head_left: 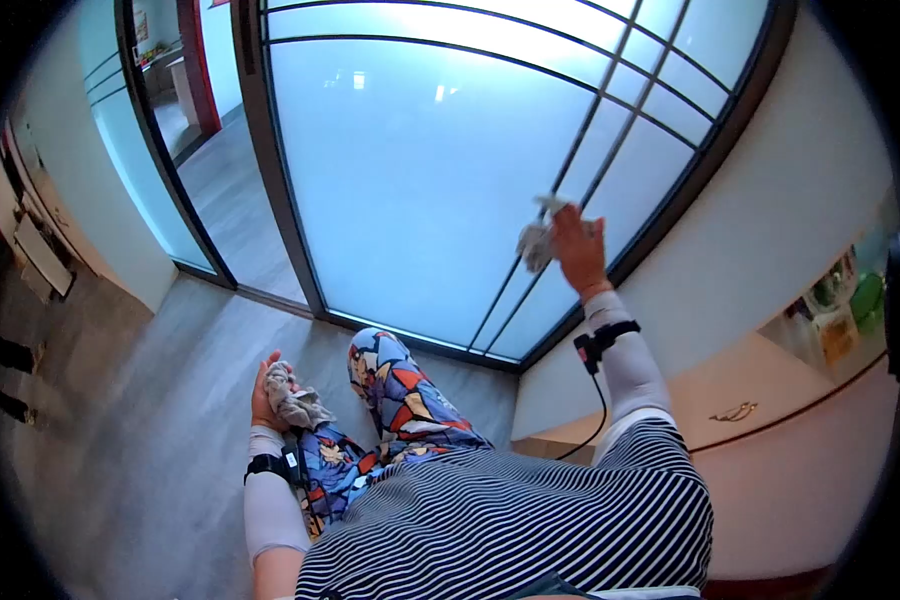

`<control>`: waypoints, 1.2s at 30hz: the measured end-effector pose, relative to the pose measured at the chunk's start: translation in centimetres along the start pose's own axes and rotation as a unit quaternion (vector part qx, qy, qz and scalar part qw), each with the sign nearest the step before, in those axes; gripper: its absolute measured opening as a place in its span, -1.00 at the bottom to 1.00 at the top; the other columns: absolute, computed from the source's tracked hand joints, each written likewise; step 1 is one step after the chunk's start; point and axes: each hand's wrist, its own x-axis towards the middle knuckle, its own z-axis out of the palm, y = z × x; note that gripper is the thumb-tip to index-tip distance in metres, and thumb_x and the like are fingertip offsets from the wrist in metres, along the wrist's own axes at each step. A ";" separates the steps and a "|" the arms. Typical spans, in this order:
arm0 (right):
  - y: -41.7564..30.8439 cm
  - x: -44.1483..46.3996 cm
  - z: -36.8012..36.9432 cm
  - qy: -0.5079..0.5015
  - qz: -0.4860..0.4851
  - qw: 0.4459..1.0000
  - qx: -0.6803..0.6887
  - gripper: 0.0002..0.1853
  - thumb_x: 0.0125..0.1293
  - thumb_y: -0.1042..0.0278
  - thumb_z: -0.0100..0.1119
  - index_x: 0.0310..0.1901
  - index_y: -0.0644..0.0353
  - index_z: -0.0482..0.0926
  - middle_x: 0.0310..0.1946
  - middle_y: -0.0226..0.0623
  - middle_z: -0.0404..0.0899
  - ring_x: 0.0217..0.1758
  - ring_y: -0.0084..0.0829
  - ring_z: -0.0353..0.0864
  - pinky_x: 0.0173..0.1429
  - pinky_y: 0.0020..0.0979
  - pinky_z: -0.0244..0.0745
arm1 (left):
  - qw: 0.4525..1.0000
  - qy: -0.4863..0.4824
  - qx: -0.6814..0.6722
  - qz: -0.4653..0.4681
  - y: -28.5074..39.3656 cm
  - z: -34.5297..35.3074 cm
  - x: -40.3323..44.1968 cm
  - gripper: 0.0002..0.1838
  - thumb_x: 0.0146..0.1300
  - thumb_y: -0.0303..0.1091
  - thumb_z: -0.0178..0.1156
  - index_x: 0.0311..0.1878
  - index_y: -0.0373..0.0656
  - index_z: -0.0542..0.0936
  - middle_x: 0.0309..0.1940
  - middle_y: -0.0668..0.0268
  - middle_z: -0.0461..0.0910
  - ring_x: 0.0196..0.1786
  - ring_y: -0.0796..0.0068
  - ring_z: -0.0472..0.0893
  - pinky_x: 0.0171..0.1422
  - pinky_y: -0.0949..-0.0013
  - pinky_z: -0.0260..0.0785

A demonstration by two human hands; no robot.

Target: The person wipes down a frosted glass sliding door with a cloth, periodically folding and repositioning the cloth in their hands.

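Against the frosted glass door panel [420,180], my right hand [578,250] presses a crumpled grey-white cloth [536,246], near two dark parallel bars on the pane's right side. Part of the cloth sticks out above and left of my fingers. Low on the left, my left hand [264,392] holds a second crumpled greyish cloth [295,398] beside my patterned trouser leg [400,385]. Its fingers are curled around the cloth's edge.
A dark door frame [270,180] borders an opening onto another room at the left. Right of me stands a pale cabinet [770,400] with a handle and a green item [868,298] above. Grey floor [160,400] lies at the left.
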 end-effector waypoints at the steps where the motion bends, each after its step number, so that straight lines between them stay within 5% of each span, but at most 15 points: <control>1: 1.9 1.2 -1.2 0.005 0.050 0.999 0.001 -0.33 0.27 0.40 0.10 0.45 0.02 0.26 0.54 -0.27 0.09 0.64 -0.25 -0.09 0.50 0.35 -0.27 | 1.000 -0.001 -0.009 0.000 0.0 0.1 0.2 -0.57 0.52 0.04 -0.09 0.25 0.01 0.44 -0.29 0.36 0.55 -0.47 0.46 0.52 -0.36 0.30 0.51; 3: 5.8 5.6 -6.6 -0.010 0.191 0.979 0.067 -0.23 0.25 0.26 0.25 0.48 0.06 0.16 0.55 -0.19 0.04 0.63 -0.14 -0.07 0.41 0.45 -0.12 | 1.000 -0.013 0.006 -0.003 -0.2 0.0 0.7 -0.57 0.51 0.05 -0.06 0.26 0.03 0.44 -0.29 0.34 0.56 -0.45 0.44 0.53 -0.36 0.29 0.50; 7: 16.2 13.7 -8.1 0.183 0.326 0.922 0.096 -0.05 0.14 0.03 0.35 0.50 0.10 0.09 0.53 -0.05 0.03 0.60 0.06 -0.08 0.37 0.44 -0.01 | 0.999 -0.017 0.051 -0.004 -0.7 -0.3 1.4 -0.56 0.52 0.03 -0.09 0.27 -0.03 0.42 -0.29 0.36 0.55 -0.44 0.45 0.53 -0.34 0.33 0.51; 12: 20.3 20.8 -11.4 0.353 0.273 0.866 0.226 -0.17 0.19 0.16 0.22 0.45 0.28 0.13 0.49 0.08 0.06 0.57 0.10 -0.01 0.43 0.35 0.00 | 0.998 -0.016 0.062 -0.002 -0.5 0.2 1.0 -0.55 0.52 0.02 -0.07 0.27 -0.05 0.41 -0.27 0.36 0.55 -0.42 0.47 0.53 -0.34 0.34 0.50; 17: 9.1 15.2 -6.5 0.204 0.277 0.939 0.025 -0.06 0.16 -0.01 0.33 0.48 0.21 0.11 0.53 -0.02 0.03 0.58 0.02 0.00 0.38 0.27 0.09 | 0.999 0.019 0.036 0.014 -0.5 -0.1 1.3 -0.52 0.52 0.04 -0.08 0.32 -0.05 0.41 -0.25 0.35 0.54 -0.43 0.52 0.50 -0.34 0.35 0.50; 19: 3.2 11.4 -4.2 0.178 0.245 0.951 0.059 -0.11 0.16 0.02 0.34 0.45 0.22 0.17 0.46 -0.01 0.16 0.56 -0.06 0.07 0.39 0.20 0.08 | 0.999 0.018 0.040 0.008 -0.3 -0.3 1.2 -0.53 0.51 0.05 -0.08 0.30 -0.01 0.43 -0.26 0.35 0.55 -0.42 0.50 0.51 -0.33 0.34 0.50; 23: -6.7 1.3 -0.6 -0.058 0.197 0.974 0.095 -0.30 0.23 0.25 0.24 0.39 0.18 0.27 0.31 -0.11 0.34 0.54 -0.13 0.13 0.43 0.16 -0.01 | 0.999 0.010 0.042 -0.003 -0.2 -1.1 1.6 -0.54 0.51 0.06 -0.08 0.29 0.03 0.45 -0.26 0.36 0.55 -0.40 0.49 0.51 -0.30 0.33 0.51; 29: -8.5 -6.2 2.3 -0.028 0.102 0.989 0.104 -0.39 0.30 0.31 0.11 0.38 0.22 0.29 0.37 -0.03 0.28 0.54 -0.01 0.11 0.45 0.27 -0.07 | 0.999 0.017 0.043 -0.010 -0.1 -0.8 1.7 -0.51 0.52 0.08 -0.12 0.32 -0.01 0.41 -0.22 0.33 0.55 -0.42 0.45 0.52 -0.29 0.25 0.50; 31: -6.6 -5.0 1.1 -0.105 0.218 0.958 0.154 -0.33 0.32 0.28 0.09 0.44 0.23 0.20 0.44 0.06 0.18 0.58 0.05 0.00 0.48 0.33 -0.17 | 0.999 0.011 0.049 -0.014 -0.4 -0.6 1.7 -0.53 0.52 0.07 -0.12 0.31 0.02 0.43 -0.24 0.34 0.55 -0.41 0.47 0.52 -0.30 0.29 0.51; 33: -2.7 -1.9 0.2 0.012 0.295 0.941 0.169 -0.12 0.26 0.20 0.16 0.52 0.26 -0.04 0.50 0.19 -0.01 0.60 0.17 -0.12 0.45 0.43 -0.21 | 0.998 0.008 0.054 -0.017 -0.3 0.0 1.6 -0.55 0.52 0.05 -0.11 0.29 0.05 0.45 -0.25 0.35 0.54 -0.40 0.49 0.52 -0.30 0.33 0.52; 36: 5.0 4.9 -4.1 0.171 0.348 0.901 0.196 -0.07 0.16 0.25 0.26 0.50 0.32 0.00 0.53 0.18 -0.08 0.63 0.11 -0.23 0.43 0.45 -0.19 | 0.998 0.001 0.065 -0.019 -0.5 -0.1 1.7 -0.55 0.52 0.06 -0.11 0.29 0.04 0.45 -0.25 0.35 0.55 -0.41 0.48 0.52 -0.32 0.32 0.52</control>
